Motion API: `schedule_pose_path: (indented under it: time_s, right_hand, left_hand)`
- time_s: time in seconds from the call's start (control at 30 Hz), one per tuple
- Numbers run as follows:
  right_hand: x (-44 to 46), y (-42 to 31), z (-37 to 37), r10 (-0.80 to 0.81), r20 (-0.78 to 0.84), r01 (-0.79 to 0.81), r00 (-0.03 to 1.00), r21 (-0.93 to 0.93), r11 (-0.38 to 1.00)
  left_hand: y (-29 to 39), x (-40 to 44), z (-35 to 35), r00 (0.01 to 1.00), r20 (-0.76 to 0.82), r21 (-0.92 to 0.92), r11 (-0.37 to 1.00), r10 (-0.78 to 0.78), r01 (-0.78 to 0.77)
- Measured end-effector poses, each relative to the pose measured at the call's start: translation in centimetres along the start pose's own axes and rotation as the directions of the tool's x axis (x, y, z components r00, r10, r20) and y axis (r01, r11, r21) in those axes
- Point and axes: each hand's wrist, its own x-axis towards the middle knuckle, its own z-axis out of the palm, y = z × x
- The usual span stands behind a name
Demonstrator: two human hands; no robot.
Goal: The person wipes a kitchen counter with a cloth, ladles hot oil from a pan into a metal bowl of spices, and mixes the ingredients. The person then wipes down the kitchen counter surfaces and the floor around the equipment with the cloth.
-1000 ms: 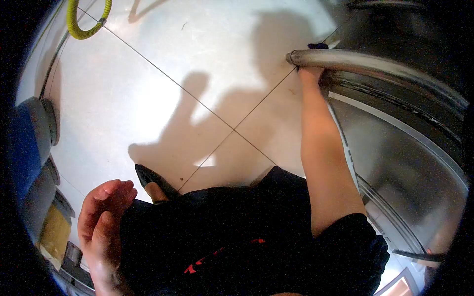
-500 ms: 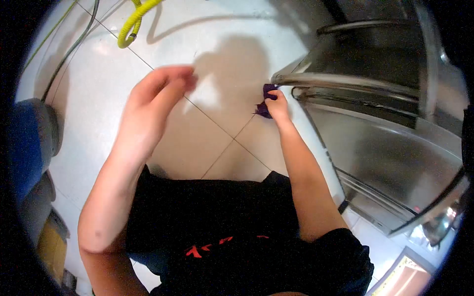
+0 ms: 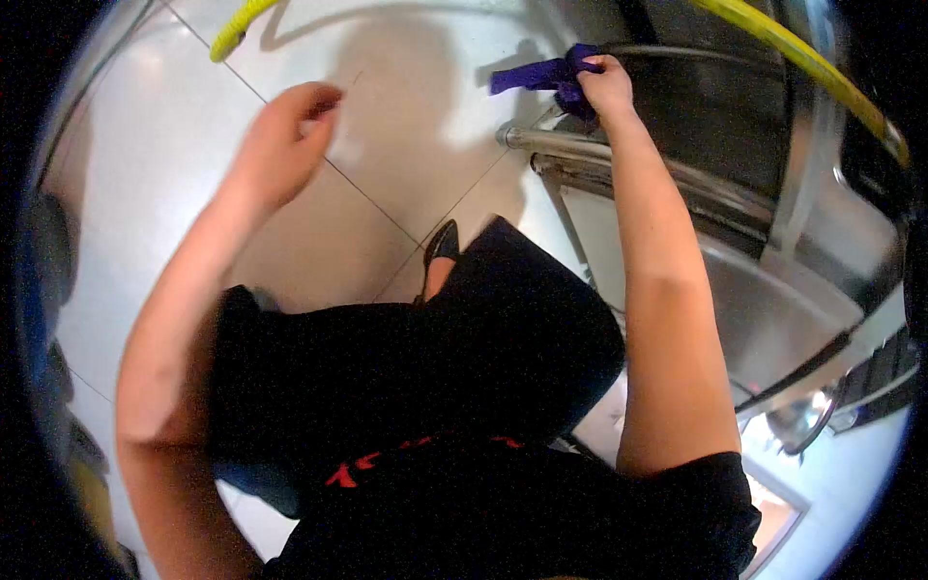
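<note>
My right hand grips a dark purple cloth, bunched at the fingers with one end sticking out to the left. The cloth is beside the upper metal bar of a stainless steel unit; I cannot tell whether it touches the bar. A lower round metal rail runs beneath my right wrist and forearm. Out over the tiled floor on the left, my left hand hangs in the air. Its fingers are loosely curled, a gap shows beside the thumb, and nothing is visible in it.
A yellow hose lies at the top left, and a yellow tube crosses the upper right in front of the steel unit. My shoe stands on the floor tiles. Dark objects line the left edge.
My right hand has moved up and right with the purple cloth, from the lower rail's end toward the upper bar. My view has shifted; a shoe and knee now show.
</note>
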Motion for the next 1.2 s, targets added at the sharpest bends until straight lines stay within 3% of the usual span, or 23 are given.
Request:
schedule_pose_path:
  time_s: [0.13,0.23,0.3,0.37,0.4,0.6,0.67,0.73,0.83,0.9,0.93,1.0,1.07,1.13,1.2]
  right_hand:
    - [6.2,3.1,2.1,0.01,0.136,0.046,0.991,-0.401,0.915]
    - [10.3,5.5,5.1,0.043,0.29,0.163,0.956,-0.649,0.743]
    - [12.4,7.4,7.4,0.069,0.409,0.287,0.91,-0.741,0.607]
    - [13.1,7.9,8.8,0.042,0.603,0.502,0.797,-0.699,0.51]
    - [13.4,8.3,9.4,0.047,0.687,0.595,0.725,-0.659,0.46]
    - [22.3,21.5,17.3,0.181,0.77,0.633,0.611,-0.613,0.472]
    - [18.0,17.0,16.7,0.142,0.699,0.526,0.701,-0.64,0.559]
    - [17.1,15.4,16.8,0.121,0.73,0.626,0.672,-0.648,0.435]
    - [19.9,19.0,19.7,0.223,0.877,0.905,0.425,-0.409,-0.117]
    - [20.3,22.1,21.3,0.358,0.895,0.9,0.265,-0.097,-0.424]
    - [20.4,22.4,21.2,0.369,0.89,0.921,0.267,-0.124,-0.368]
    - [19.7,23.1,20.8,0.346,0.876,0.941,0.337,-0.322,-0.101]
    - [18.4,22.7,20.2,0.349,0.844,0.857,0.408,-0.486,0.172]
    - [17.0,22.3,20.1,0.387,0.801,0.657,0.456,-0.597,0.461]
    - [15.2,22.0,19.9,0.465,0.747,0.355,0.474,-0.646,0.676]
  left_hand:
    - [-1.7,-6.9,-5.3,0.965,-0.11,0.017,0.971,-0.237,0.24]
    - [-2.2,-13.6,-7.8,0.896,-0.197,0.002,0.914,-0.397,0.406]
    - [0.9,-15.9,-8.3,0.792,-0.286,0.044,0.818,-0.54,0.574]
    - [2.6,-17.0,-7.7,0.718,-0.424,0.033,0.784,-0.551,0.621]
    - [2.1,-18.2,-8.0,0.718,-0.414,0.061,0.769,-0.56,0.636]
    - [2.4,-20.7,-4.5,0.603,-0.414,0.048,0.645,-0.682,0.763]
    - [2.1,-20.4,-4.1,0.598,-0.399,0.076,0.625,-0.695,0.777]
    - [1.9,-19.7,-4.1,0.612,-0.376,0.109,0.623,-0.696,0.775]
    - [0.6,-20.1,-4.5,0.56,-0.388,0.056,0.588,-0.732,0.807]
    - [0.1,-20.1,-4.9,0.529,-0.389,0.02,0.568,-0.754,0.823]
    - [0.1,-19.9,-5.0,0.545,-0.375,0.007,0.585,-0.75,0.811]
    - [0.4,-19.0,-5.1,0.577,-0.354,-0.014,0.621,-0.736,0.784]
    - [0.3,-19.9,-5.7,0.597,-0.357,0.051,0.623,-0.719,0.781]
    - [0.8,-19.7,-5.5,0.594,-0.364,0.073,0.614,-0.718,0.786]
    - [1.5,-19.0,-4.9,0.575,-0.362,0.041,0.604,-0.734,0.796]
